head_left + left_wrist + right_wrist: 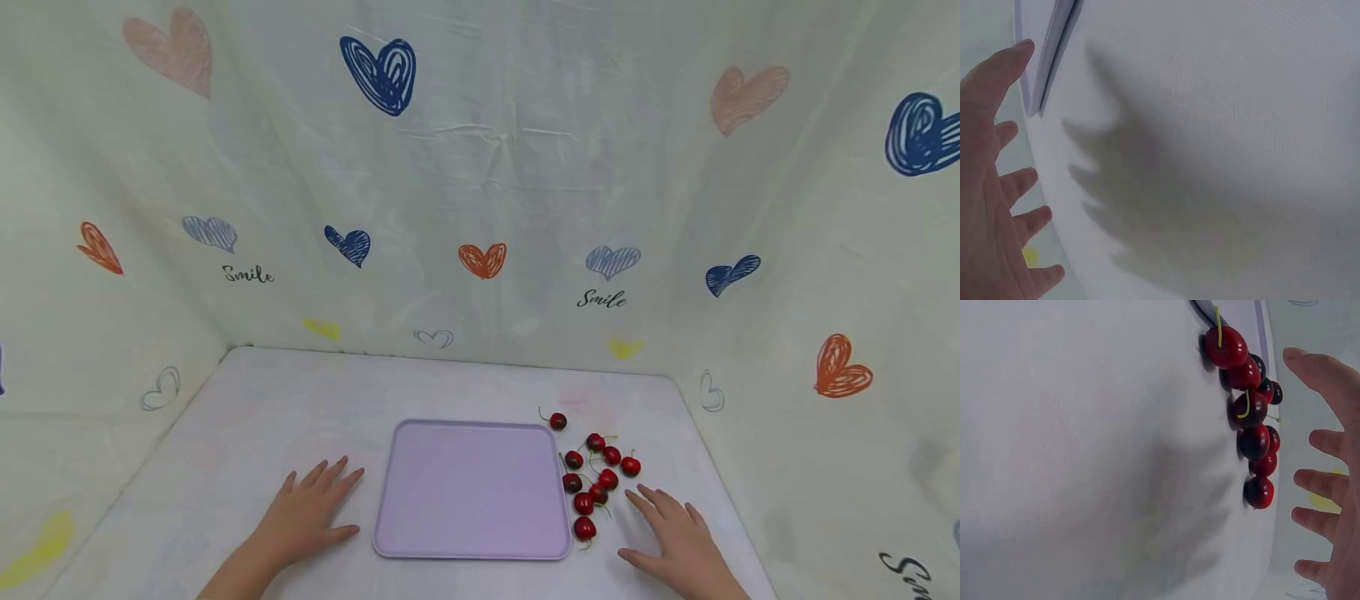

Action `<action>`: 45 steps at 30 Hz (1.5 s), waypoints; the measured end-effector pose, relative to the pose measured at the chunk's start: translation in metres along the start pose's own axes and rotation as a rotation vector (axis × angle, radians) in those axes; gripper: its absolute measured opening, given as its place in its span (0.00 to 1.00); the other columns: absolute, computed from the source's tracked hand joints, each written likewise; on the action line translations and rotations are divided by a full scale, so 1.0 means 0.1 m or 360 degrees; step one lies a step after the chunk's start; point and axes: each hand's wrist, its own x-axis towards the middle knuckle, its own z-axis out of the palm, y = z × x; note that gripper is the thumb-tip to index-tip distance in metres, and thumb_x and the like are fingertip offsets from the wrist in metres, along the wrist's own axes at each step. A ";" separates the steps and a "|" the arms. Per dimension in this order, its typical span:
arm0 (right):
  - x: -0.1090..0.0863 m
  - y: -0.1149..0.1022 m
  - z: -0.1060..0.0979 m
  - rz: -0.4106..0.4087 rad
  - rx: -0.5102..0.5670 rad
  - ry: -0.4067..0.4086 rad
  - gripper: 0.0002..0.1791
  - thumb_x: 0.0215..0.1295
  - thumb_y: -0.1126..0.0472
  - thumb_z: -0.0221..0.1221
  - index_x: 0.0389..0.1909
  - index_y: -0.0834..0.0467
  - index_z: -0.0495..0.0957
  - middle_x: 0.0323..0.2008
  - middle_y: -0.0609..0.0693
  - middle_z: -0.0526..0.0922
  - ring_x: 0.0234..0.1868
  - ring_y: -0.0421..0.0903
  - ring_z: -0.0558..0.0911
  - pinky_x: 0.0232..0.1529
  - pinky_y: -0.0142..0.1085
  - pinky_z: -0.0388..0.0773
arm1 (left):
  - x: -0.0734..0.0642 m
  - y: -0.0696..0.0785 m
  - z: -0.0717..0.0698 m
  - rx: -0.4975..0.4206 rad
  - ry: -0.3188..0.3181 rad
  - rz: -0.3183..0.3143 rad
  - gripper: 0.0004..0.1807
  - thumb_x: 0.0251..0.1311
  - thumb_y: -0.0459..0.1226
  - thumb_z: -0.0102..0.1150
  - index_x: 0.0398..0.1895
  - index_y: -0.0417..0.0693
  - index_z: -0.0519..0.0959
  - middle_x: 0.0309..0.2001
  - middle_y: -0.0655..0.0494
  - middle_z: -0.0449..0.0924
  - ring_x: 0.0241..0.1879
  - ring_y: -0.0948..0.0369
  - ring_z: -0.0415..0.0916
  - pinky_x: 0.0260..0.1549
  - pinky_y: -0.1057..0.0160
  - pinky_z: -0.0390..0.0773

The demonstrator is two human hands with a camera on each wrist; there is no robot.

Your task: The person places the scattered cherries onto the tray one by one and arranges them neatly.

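A flat lavender tray with a raised rim lies on the white table between the two hands, with nothing on it. Dark red cherries, several of them with green stems, are scattered just right of the tray. To the tray's left, my left hand is spread with its fingers apart and holds nothing. My right hand hovers beside the cherries, fingers spread, touching none of them. In the right wrist view the nearest cherry sits by the tray's corner, and the right thumb is apart from the fruit.
The white tabletop reaches back to a hanging curtain printed with hearts and the word Smile. The curtain also encloses the left and right sides. One cherry lies apart at the tray's far right corner.
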 end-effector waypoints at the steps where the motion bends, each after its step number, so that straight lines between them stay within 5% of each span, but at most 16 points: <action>1: 0.01 -0.02 0.00 -0.0001 0.0013 -0.0008 0.52 0.41 0.27 0.66 0.63 0.57 0.72 0.63 0.61 0.71 0.63 0.65 0.67 0.60 0.73 0.51 | 0.02 0.01 0.01 -0.0006 -0.0021 0.0001 0.42 0.49 0.60 0.67 0.66 0.51 0.73 0.66 0.45 0.69 0.64 0.40 0.65 0.55 0.27 0.59; 12: 0.09 -0.26 0.11 -0.0168 0.0145 0.0081 0.42 0.42 0.35 0.72 0.58 0.52 0.78 0.58 0.50 0.76 0.63 0.55 0.69 0.62 0.65 0.59 | 0.20 0.10 0.11 -0.0107 -0.0236 0.0000 0.46 0.49 0.64 0.64 0.69 0.50 0.68 0.69 0.44 0.65 0.67 0.40 0.60 0.58 0.27 0.56; 18: 0.13 -0.32 0.16 -0.0404 0.0223 0.0232 0.32 0.42 0.45 0.76 0.51 0.51 0.82 0.51 0.45 0.78 0.58 0.52 0.72 0.60 0.59 0.64 | 0.27 0.10 0.12 -0.0155 -0.0313 -0.0001 0.48 0.49 0.65 0.63 0.70 0.49 0.67 0.70 0.44 0.64 0.68 0.40 0.58 0.58 0.27 0.56; 24: 0.19 -0.35 0.21 -0.0564 0.0206 0.0223 0.24 0.41 0.53 0.78 0.43 0.49 0.85 0.43 0.42 0.80 0.52 0.49 0.74 0.57 0.56 0.68 | 0.32 0.09 0.09 -0.0221 -0.0385 0.0021 0.53 0.45 0.65 0.66 0.71 0.47 0.65 0.70 0.41 0.62 0.68 0.37 0.56 0.55 0.26 0.58; 36: 0.28 -0.34 0.31 -0.0658 0.0174 0.0256 0.17 0.43 0.61 0.77 0.36 0.46 0.85 0.40 0.37 0.81 0.46 0.42 0.75 0.50 0.51 0.74 | 0.40 0.06 0.11 -0.0419 -0.0498 -0.0025 0.63 0.32 0.62 0.76 0.72 0.44 0.61 0.72 0.39 0.56 0.70 0.32 0.48 0.54 0.21 0.52; 45: 0.30 -0.36 0.31 -0.0583 0.0182 0.0281 0.14 0.44 0.58 0.77 0.34 0.44 0.85 0.37 0.33 0.80 0.43 0.39 0.75 0.47 0.46 0.77 | 0.41 0.08 0.12 -0.0468 -0.0490 -0.0047 0.64 0.30 0.60 0.79 0.72 0.41 0.61 0.72 0.37 0.57 0.70 0.32 0.48 0.53 0.20 0.50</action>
